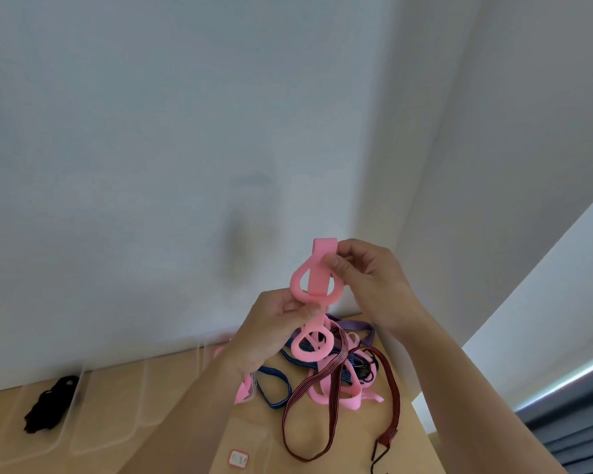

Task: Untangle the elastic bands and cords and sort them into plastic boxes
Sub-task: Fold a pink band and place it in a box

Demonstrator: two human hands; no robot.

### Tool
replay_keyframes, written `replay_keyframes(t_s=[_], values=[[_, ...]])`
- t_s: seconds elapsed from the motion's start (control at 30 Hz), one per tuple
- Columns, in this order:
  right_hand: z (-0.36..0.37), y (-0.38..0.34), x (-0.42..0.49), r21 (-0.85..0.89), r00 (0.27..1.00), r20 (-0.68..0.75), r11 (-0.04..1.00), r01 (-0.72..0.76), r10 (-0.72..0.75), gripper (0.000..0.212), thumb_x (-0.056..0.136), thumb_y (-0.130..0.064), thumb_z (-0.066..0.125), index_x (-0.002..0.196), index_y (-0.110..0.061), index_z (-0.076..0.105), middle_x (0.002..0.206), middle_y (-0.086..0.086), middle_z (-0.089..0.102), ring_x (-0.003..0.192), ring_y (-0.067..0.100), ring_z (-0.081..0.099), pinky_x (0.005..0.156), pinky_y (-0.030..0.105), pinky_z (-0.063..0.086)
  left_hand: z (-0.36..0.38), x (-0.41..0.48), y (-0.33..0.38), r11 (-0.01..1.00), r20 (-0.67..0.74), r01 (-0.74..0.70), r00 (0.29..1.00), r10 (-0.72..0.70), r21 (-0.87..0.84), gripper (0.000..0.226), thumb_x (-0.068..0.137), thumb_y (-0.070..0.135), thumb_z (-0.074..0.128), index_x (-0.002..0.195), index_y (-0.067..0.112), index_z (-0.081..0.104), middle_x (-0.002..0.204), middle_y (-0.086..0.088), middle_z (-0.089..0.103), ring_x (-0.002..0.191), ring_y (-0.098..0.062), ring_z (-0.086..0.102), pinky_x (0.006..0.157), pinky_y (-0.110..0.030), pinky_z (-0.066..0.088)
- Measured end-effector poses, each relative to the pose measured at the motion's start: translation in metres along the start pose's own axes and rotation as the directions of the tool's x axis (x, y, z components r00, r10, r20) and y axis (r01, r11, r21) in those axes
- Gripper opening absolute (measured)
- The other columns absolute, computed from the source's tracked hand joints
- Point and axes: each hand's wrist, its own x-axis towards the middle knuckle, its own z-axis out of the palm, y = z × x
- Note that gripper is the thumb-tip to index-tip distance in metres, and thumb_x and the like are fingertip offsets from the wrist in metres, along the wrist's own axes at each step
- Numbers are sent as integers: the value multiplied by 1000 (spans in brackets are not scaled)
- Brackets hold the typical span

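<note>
You hold the pink band up in the air in front of the wall, above the far right corner of the tabletop. Your right hand pinches its topmost fold between thumb and forefinger, with the other fingers curled loosely behind. Your left hand grips the same band lower down, just under the point where two pink loops bulge out to either side of a straight strip; its fingers are closed round the band. Below that hand the band hangs in one more round loop and runs down into the pile.

The pile lies by the right edge of the tabletop, towards the far corner. In it you have more pink strips, a purple band at the far side, a blue cord looping out on the left, and a dark red striped cord. The red cord sweeps in a long loop towards the near edge and ends in a black hook close to the right edge.

Along the far edge, left of the pile, stand the clear plastic boxes, side by side. A black bundle lies in the one nearest the left edge. A small red-bordered label sits flat near the near edge, between your forearms.
</note>
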Motion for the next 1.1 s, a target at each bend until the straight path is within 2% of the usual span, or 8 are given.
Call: replay_keyframes(t_s=[0.1,0.23,0.43,0.6,0.7,0.8,0.97,1.1], values=[[1,1,0,-16,1000,-5,1000,12,-12,19,100,-18,64,97,-31,77,93,-7,76,90,24,67,85,44,53,2,0,-3,998,-25,35,999,-36,-52,18,97,23,69,108,12,78,104,-12,79,97,-31,76,80,-38,62],[2,3,-2,-107,999,-11,994,31,-33,18,98,-18,67,98,-33,77,100,-16,69,89,5,63,78,24,49,5,2,-3,995,-76,91,993,-95,-50,20,94,32,70,95,17,83,97,-12,79,91,-31,77,87,-46,62],[1,5,-5,-204,997,-44,978,52,-63,23,95,-19,70,102,-39,77,76,-13,43,65,3,41,64,13,36,7,3,-8,991,-177,137,975,-136,-4,45,83,50,72,90,6,79,88,-13,79,84,-36,76,84,-50,61],[4,8,-13,-194,995,-31,977,90,-97,25,97,-16,68,104,-39,76,93,-12,67,87,8,64,78,23,50,10,5,-7,976,-159,192,965,-207,-100,36,88,50,71,83,15,81,88,-13,79,71,-28,75,60,-33,59],[6,11,-19,-202,991,-47,973,111,-123,25,97,-19,68,104,-41,77,101,-14,70,100,10,68,86,25,52,6,7,-4,936,-120,247,952,-283,-249,29,88,41,75,91,13,82,99,-18,78,81,-31,75,68,-36,60],[8,16,-25,-297,980,-37,938,176,-196,31,96,-16,69,102,-45,75,98,-15,69,98,10,68,81,22,52,0,10,1,881,-35,301,941,-336,-365,24,94,32,70,98,11,82,106,-22,76,84,-30,76,68,-37,61],[13,33,-34,-441,971,34,868,227,-236,27,90,-2,72,109,-20,78,95,-10,64,85,6,64,70,26,53,-7,12,3,817,36,331,933,-357,-472,30,98,24,55,115,15,78,105,-17,75,95,-36,72,92,-60,57],[15,35,-39,-512,961,101,815,273,-258,25,89,-6,74,110,-19,79,94,-13,60,83,12,62,66,28,55,-12,13,4,722,21,339,912,-410,-604,44,96,30,48,118,2,73,96,-21,70,87,-39,70,86,-63,57]])
